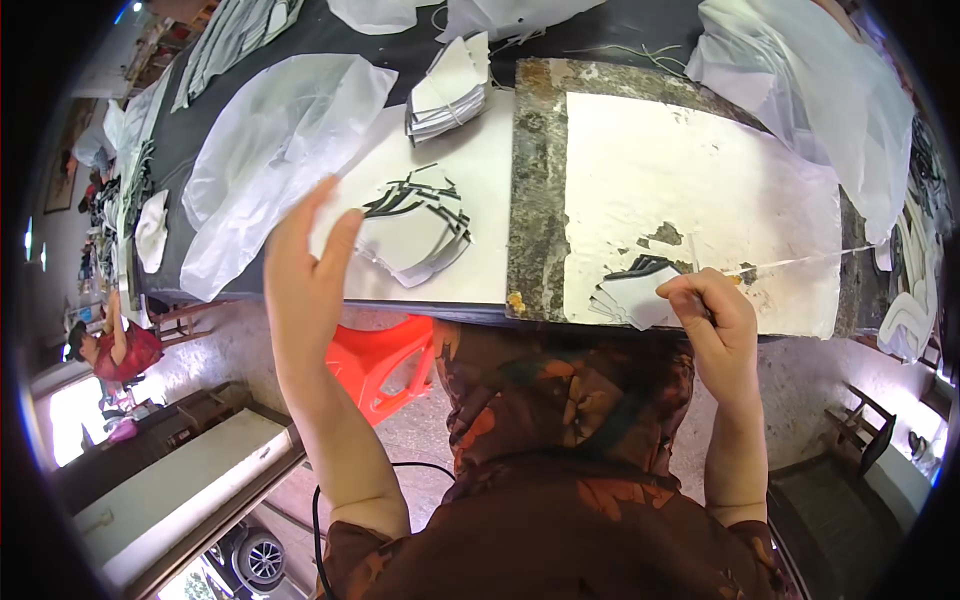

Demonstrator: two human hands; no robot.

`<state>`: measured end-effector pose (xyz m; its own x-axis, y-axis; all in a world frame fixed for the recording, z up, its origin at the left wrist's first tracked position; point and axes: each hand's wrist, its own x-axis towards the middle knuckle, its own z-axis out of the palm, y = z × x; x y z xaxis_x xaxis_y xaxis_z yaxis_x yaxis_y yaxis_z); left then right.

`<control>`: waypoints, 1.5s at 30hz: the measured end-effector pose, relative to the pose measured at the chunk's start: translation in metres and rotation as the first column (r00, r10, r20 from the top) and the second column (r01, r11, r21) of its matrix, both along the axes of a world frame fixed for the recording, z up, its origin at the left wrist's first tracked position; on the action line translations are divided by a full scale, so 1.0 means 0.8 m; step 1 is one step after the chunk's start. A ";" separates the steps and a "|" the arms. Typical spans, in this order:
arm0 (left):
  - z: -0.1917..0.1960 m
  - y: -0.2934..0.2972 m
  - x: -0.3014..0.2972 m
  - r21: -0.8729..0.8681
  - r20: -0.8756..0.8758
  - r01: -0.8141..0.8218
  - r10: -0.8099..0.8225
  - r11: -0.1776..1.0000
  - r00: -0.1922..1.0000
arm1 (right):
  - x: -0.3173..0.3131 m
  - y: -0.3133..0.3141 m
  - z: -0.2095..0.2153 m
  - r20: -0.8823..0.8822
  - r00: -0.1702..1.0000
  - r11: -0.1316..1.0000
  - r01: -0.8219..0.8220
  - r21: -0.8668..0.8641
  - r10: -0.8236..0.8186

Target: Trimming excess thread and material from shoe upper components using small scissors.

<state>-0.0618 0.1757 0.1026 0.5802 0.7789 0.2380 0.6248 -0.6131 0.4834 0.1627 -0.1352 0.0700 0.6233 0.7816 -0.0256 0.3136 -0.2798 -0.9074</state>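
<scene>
My left hand (305,245) is raised over the left side of the table, thumb and fingers apart, slightly blurred, with nothing in it. Beside it, a loose pile of white cut pieces with black edges (408,240) lies on a white sheet (480,190). My right hand (718,320) is at the near edge of a worn board (538,200), its fingers curled and pinched together. The fingertips meet the right edge of a fanned set of similar white pieces (632,295). What lies between those fingertips is hidden.
A tied stack of white pieces (450,90) stands behind the loose pile. Translucent plastic bags lie at left (270,150) and right (800,80). A worn white sheet (700,180) covers much of the board. A red plastic stool (385,365) is below the table; another person (120,345) is far left.
</scene>
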 end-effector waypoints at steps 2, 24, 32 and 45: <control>0.006 0.000 -0.001 -0.082 0.097 -0.028 0.036 0.996 0.995 | -0.003 0.003 0.006 0.099 0.995 0.999 -0.008 -0.049 0.013; -0.079 -0.202 0.078 -0.898 0.418 0.436 0.201 -0.055 0.886 | -0.029 -0.008 0.012 -0.408 0.913 0.996 -0.025 -0.084 -0.012; -0.083 -0.191 0.082 -0.200 0.260 0.598 -0.546 0.776 0.796 | -0.007 0.009 -0.013 -0.291 0.952 0.992 0.059 -0.114 -0.090; -0.107 -0.196 0.074 -0.064 0.122 0.603 -0.593 0.795 0.796 | -0.004 0.049 -0.036 0.170 0.979 0.977 -0.081 -0.198 0.115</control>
